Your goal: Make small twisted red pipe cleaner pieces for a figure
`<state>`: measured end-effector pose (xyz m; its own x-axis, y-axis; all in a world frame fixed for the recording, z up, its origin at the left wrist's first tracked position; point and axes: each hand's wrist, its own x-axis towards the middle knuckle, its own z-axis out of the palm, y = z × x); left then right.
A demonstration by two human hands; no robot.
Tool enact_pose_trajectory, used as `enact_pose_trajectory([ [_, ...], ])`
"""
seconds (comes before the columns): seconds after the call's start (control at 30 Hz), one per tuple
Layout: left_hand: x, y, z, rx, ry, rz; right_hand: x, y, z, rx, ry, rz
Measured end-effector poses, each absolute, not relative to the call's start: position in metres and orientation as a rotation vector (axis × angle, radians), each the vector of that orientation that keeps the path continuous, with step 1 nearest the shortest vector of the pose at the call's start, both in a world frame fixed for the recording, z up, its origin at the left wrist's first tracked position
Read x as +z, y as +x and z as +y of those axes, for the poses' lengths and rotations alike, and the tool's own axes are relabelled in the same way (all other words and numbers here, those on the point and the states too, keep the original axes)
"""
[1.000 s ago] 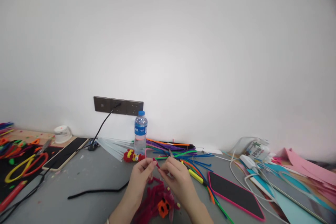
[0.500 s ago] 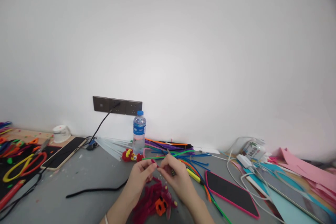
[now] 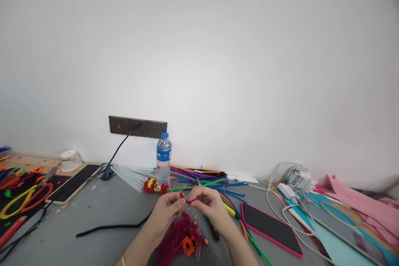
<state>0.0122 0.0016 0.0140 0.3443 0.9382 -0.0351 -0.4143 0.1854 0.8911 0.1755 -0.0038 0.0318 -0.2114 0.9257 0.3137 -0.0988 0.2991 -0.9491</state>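
My left hand (image 3: 168, 212) is closed, its thumb and fingertips pinching one end of a short dark red pipe cleaner (image 3: 188, 201). The other end sits in the pinch of my right hand (image 3: 210, 208). A grey pointed tip (image 3: 198, 181) shows above my right hand and a black handle (image 3: 214, 232) below it; I cannot tell whether that tool is in the palm or under it. Below my hands lies a magenta fuzzy pipe-cleaner figure (image 3: 173, 239) with an orange piece (image 3: 188, 244). A black pipe cleaner (image 3: 109, 227) stretches left from behind my left wrist.
A water bottle (image 3: 163, 156) stands by the wall beside a red and yellow fuzzy figure (image 3: 152, 185). Coloured pipe cleaners (image 3: 199, 174) lie behind my hands. Right are a pink-edged phone (image 3: 271, 228) and white cables (image 3: 288, 216); left are another phone (image 3: 75, 183) and scissors (image 3: 40, 197).
My fingertips have drawn slightly apart, and more of the red pipe cleaner shows between them. My right hand has tilted, uncovering the black handle. The whole view has shifted slightly.
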Motion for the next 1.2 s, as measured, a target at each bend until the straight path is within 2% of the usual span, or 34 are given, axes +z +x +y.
enact_pose_trajectory([
  [0.27, 0.010, 0.011, -0.011, 0.827, 1.008, 0.556, 0.032, 0.185, -0.008, 1.526, -0.583, -1.498],
  [0.6, 0.017, 0.003, -0.010, 0.667, 1.141, 0.545, 0.036, 0.185, -0.010, 1.552, -0.594, -1.580],
  [0.77, 0.015, -0.001, -0.006, 0.558, 1.158, 0.527, 0.037, 0.183, -0.010, 1.672, -0.541, -1.579],
  [0.93, 0.011, 0.001, -0.004, 0.606, 1.096, 0.551, 0.035, 0.183, -0.008, 1.633, -0.594, -1.528],
  [1.2, 0.014, 0.006, 0.005, 0.909, 1.202, 0.811, 0.024, 0.181, 0.004, 1.385, -0.750, -1.385],
])
